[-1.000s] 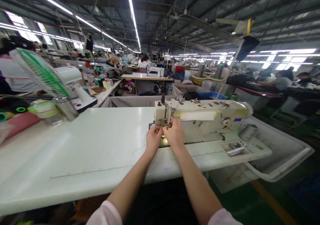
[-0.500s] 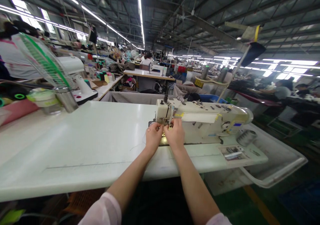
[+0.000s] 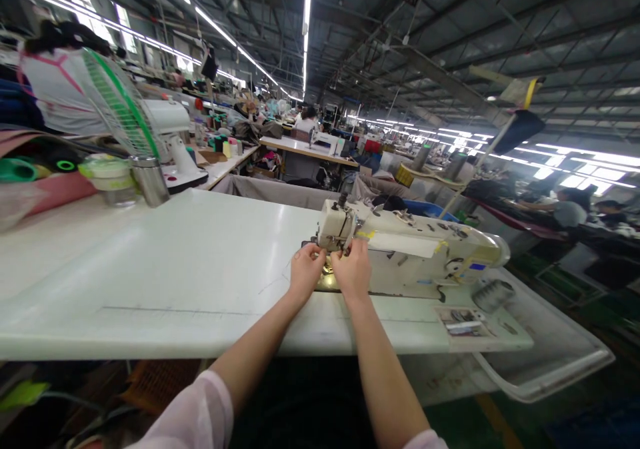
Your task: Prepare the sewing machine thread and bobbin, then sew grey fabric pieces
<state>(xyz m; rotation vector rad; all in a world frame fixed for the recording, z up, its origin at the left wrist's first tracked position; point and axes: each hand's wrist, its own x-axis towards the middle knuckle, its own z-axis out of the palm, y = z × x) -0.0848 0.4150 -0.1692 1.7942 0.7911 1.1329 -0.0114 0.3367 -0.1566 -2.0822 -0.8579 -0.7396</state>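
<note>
An off-white sewing machine (image 3: 410, 262) stands on the pale table, its needle end towards the middle. Just left of the needle area, my left hand (image 3: 306, 274) is closed in a pinch. A thin thread (image 3: 274, 285) trails from it across the tabletop. My right hand (image 3: 353, 268) is pinched too, close under the machine head at the needle; my fingers hide what it holds, if anything. A small gap separates the fingertips of both hands. Below them shows the shiny brass-coloured plate (image 3: 327, 281).
At the left stand a steel flask (image 3: 150, 181), a lidded jar (image 3: 113, 181) and a green-rimmed fan (image 3: 123, 106). A thread cone (image 3: 494, 296) and a small tool tray (image 3: 463, 322) lie at the right, beside a large pale bin (image 3: 555, 349). Other people sit farther off.
The view has tilted and shifted a little. My hands stay at the needle area, their fingertips now slightly farther apart.
</note>
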